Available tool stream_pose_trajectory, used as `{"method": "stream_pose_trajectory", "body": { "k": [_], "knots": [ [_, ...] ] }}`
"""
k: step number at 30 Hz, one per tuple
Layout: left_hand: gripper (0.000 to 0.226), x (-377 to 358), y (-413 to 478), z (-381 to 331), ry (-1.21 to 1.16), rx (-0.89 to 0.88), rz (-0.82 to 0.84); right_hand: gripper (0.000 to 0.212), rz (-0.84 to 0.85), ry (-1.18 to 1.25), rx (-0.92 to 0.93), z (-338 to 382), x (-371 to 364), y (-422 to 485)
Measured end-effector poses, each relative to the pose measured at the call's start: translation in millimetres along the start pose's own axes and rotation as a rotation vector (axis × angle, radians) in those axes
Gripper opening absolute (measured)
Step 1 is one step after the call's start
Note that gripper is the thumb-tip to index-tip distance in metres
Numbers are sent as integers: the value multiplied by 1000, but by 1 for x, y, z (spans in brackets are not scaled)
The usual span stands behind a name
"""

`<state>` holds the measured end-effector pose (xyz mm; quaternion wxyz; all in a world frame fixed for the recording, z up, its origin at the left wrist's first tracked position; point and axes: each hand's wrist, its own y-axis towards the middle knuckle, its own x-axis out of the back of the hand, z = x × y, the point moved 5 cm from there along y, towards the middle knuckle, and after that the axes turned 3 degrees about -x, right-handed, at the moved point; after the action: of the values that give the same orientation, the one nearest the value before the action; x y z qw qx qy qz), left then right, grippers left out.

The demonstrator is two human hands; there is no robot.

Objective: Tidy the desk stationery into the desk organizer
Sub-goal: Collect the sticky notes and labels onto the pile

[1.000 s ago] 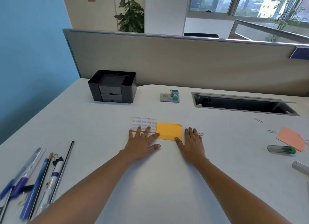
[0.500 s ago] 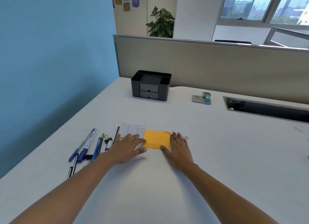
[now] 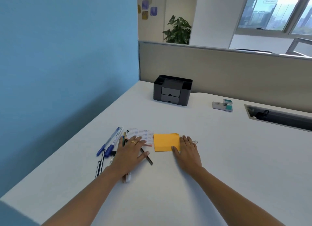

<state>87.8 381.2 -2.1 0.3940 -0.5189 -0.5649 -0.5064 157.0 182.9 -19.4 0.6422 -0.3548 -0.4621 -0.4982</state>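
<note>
Loose desk stationery on tabletop; both grips flat and open, holding nothing.

Organizer (image 3: 172,91), black with two drawers, stands near the far left corner, well apart from the rest. Blue pens (image 3: 110,142) lie by the left edge. Left grip (image 3: 130,154) has straight, spread fingers resting on a pencil (image 3: 124,138), a dark stick (image 3: 148,159) and the label sheet (image 3: 143,134). Orange pad (image 3: 166,142) lies between the grips. Right grip (image 3: 188,152) lies flat at the pad's right side, thumb touching its near corner. Clip (image 3: 195,142) lies just beside the right grip.
</note>
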Motion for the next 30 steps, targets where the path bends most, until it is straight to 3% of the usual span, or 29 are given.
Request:
{"method": "stream_pose_trajectory", "body": {
  "k": [2, 6, 8, 10, 12, 23, 27, 30],
  "knots": [
    [127, -3, 0, 9, 25, 45, 86, 62, -12, -1, -6, 7, -3, -7],
    [127, -2, 8, 7, 80, 26, 200, 66, 20, 50, 42, 21, -12, -19],
    [97, -1, 12, 8, 36, 20, 209, 72, 29, 76, 66, 25, -13, -23],
    [59, 3, 15, 8, -27, 37, 211, 63, 36, 105, 87, 29, -12, -27],
    [47, 5, 16, 12, -92, 57, 171, 59, 53, 131, 112, 34, -11, -31],
    [43, 21, -20, 63, -354, 341, -162, 67, 112, 191, 304, 78, -20, -46],
    [43, 14, -38, 76, -364, 419, -151, 65, 143, 239, 378, 87, -18, -51],
    [44, 10, -42, 79, -384, 429, -139, 63, 54, 287, 332, 85, -12, -49]
  ]
}}
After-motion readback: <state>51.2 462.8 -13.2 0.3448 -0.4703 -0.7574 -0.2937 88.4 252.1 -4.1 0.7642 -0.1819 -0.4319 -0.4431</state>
